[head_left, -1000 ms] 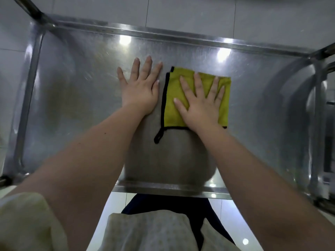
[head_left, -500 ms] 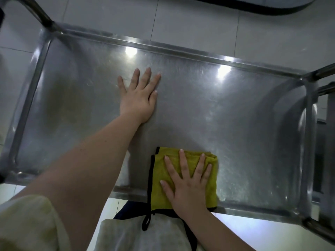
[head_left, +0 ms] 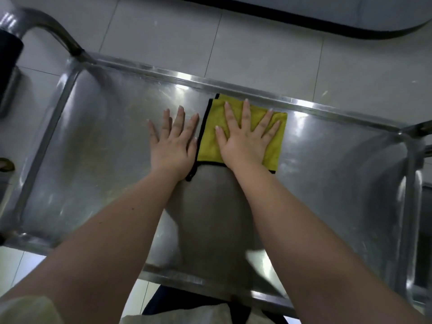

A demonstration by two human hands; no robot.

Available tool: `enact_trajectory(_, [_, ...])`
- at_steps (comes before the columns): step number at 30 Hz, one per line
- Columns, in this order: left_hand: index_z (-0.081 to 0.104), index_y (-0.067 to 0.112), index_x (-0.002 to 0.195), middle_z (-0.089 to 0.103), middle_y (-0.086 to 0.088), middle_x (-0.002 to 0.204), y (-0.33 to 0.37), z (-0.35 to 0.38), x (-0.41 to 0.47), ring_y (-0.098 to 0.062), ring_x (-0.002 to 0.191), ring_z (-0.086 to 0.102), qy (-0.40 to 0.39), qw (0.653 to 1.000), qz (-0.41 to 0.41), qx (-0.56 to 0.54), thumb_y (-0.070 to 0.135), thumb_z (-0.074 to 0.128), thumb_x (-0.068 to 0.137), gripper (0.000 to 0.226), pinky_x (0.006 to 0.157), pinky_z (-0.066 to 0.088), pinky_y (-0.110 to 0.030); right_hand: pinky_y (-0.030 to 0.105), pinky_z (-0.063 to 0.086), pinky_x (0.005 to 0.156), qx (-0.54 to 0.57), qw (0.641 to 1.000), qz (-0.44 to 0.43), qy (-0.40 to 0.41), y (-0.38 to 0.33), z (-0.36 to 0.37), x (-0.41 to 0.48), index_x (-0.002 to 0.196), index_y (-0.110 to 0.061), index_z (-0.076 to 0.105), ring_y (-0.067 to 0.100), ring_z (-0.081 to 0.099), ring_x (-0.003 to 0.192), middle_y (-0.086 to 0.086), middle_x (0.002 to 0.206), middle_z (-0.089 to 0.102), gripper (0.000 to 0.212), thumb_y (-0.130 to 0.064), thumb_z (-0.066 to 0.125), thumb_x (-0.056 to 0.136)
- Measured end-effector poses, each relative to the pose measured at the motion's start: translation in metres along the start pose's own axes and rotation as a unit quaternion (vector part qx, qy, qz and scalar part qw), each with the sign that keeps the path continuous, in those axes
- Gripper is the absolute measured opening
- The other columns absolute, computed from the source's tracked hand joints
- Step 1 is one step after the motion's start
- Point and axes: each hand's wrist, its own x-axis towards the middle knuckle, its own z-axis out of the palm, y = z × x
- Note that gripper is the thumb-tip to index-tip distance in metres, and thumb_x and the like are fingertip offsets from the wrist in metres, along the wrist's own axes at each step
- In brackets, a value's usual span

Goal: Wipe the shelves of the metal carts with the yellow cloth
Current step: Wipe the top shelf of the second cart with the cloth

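Your right hand (head_left: 245, 139) lies flat on the cloth (head_left: 242, 132), fingers spread wide and pointing to the far rim (head_left: 257, 93) of the shelf (head_left: 98, 146). It presses the cloth down with the open palm and does not grip it. Your left hand (head_left: 174, 146) lies flat on the bare metal just beside the cloth, also with fingers spread, and holds nothing; its thumb side touches or almost touches the cloth's left edge, I cannot tell which.

The cloth is at the far side of the shelf, a little right of the middle, and its far corner reaches the rim. It is folded to a near square, a little longer from near to far than from left to right. It sits slightly turned, so the left edge leans to the right as it goes away from you. The colour is yellow with a thin black border along the left and near edges. A small black loop (head_left: 190, 177) hangs out at the near left corner, close to your left wrist.

The shelf is shiny steel with fine scratches and bright light spots. Under it you see a pale tile floor (head_left: 280, 54).
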Motion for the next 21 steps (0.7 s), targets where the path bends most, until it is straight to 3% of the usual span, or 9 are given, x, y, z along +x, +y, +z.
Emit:
enact_trajectory(8, [0.006,0.038,0.155,-0.001,0.001,0.165,-0.001,-0.002,0.0,-0.025,0.151,-0.006,-0.01,1.0,0.008,-0.024,0.042,0.021,0.101,0.056,0.117,-0.006,-0.06,0.068,-0.01,0.11,-0.008,1.0,0.017,0.011,-0.005,-0.001,0.008,0.152,-0.047,-0.009,0.052,-0.018,0.142,-0.003,0.164,-0.013,0.067,-0.071,0.004,0.091])
enact_trajectory(13, [0.01,0.041,0.154,-0.003,0.002,0.165,-0.005,-0.01,0.002,-0.023,0.151,-0.009,-0.037,0.997,0.015,-0.06,0.042,0.026,0.101,0.055,0.116,-0.016,-0.055,0.067,-0.01,0.112,-0.016,0.999,0.029,0.02,-0.006,0.0,0.007,0.152,-0.048,-0.004,0.05,-0.014,0.144,-0.005,0.164,-0.008,0.067,-0.073,0.008,0.09])
enact_trajectory(17, [0.006,0.04,0.155,-0.007,0.003,0.165,-0.017,-0.019,0.006,-0.022,0.15,-0.012,-0.085,0.991,0.065,-0.077,0.038,0.024,0.103,0.055,0.117,-0.013,-0.054,0.064,-0.01,0.115,-0.022,0.998,0.051,0.022,-0.008,-0.001,0.007,0.152,-0.049,-0.001,0.047,-0.011,0.146,-0.007,0.165,-0.005,0.068,-0.074,0.01,0.09])
enact_trajectory(21, [-0.003,0.044,0.153,-0.011,0.009,0.164,-0.073,-0.028,0.019,-0.024,0.15,-0.015,-0.105,0.985,0.139,-0.007,0.044,0.013,0.104,0.052,0.115,-0.013,-0.061,0.062,-0.01,0.116,-0.021,0.998,0.065,0.001,-0.013,-0.005,0.007,0.151,-0.051,0.0,0.045,-0.011,0.146,-0.01,0.164,-0.003,0.067,-0.075,0.01,0.089])
